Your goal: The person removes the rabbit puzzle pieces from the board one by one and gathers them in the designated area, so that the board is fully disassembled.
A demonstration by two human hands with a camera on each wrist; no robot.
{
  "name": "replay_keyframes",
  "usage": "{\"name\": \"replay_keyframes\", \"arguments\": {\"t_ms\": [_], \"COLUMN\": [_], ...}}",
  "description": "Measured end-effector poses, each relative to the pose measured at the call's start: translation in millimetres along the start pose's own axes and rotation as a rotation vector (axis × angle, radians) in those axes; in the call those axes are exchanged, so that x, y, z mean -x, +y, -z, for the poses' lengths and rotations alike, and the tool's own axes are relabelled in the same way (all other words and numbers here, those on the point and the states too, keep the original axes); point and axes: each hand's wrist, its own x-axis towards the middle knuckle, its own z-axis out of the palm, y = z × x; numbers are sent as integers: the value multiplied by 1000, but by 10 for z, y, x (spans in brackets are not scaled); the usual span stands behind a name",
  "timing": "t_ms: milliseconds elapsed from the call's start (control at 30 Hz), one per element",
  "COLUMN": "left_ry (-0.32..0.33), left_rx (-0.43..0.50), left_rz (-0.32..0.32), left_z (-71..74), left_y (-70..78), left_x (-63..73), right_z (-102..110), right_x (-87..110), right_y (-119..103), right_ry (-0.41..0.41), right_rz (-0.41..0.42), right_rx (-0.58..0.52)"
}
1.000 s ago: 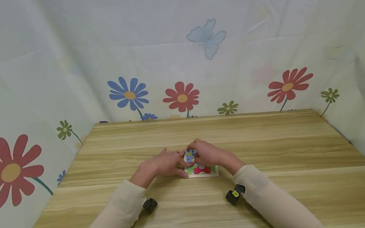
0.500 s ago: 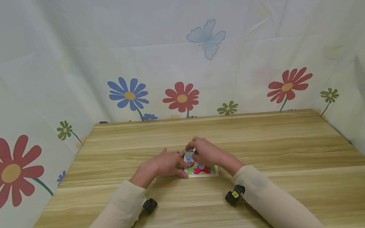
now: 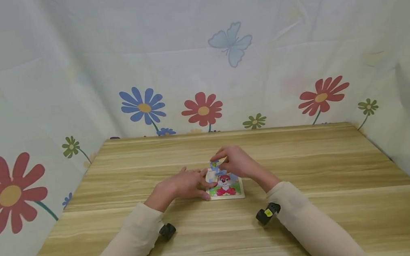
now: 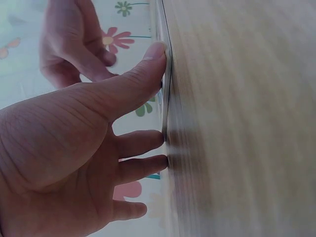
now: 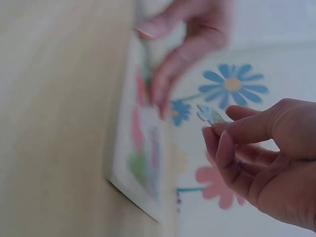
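A small square jigsaw puzzle board [image 3: 242,191] with a pale rim and a red-and-white cartoon animal [image 3: 225,186] lies on the table. My right hand [image 3: 240,164] pinches a blue puzzle piece [image 3: 214,164] between thumb and fingers, above the board's far left part. In the right wrist view that puzzle piece [image 5: 209,114] is lifted clear of the board. A pale bare patch [image 3: 212,175] shows at the picture's upper left. My left hand [image 3: 185,185] rests along the board's left side, its thumb [image 4: 157,52] touching the edge and its fingers fairly straight.
A wood-grain table [image 3: 214,237] stretches around the board. Behind it and at both sides hangs a pale curtain [image 3: 170,66] printed with flowers and a butterfly. Dark cameras [image 3: 168,231] are strapped at both wrists.
My right hand has risen up and away from the board with the blue puzzle piece, exposing more of the animal picture and a pale patch. My left hand has stayed in place.
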Motion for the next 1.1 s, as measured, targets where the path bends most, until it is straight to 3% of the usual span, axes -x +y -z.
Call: {"name": "replay_keyframes", "arguments": {"t_ms": [267,433,700,1100], "left_ry": [-1,11,17,23], "left_rx": [6,18,22,29], "left_rz": [22,22,25,20], "left_z": [-3,-18,-39,-35], "left_y": [15,7,-2,-4], "left_x": [-1,-5,-15,-9], "right_z": [409,573,570,436], "right_x": [202,317,358,311], "right_y": [243,427,608,713], "right_ry": [-2,-25,-92,-112], "right_rz": [-145,-253,-424,-421], "right_rx": [-242,-320,-220,-112]}}
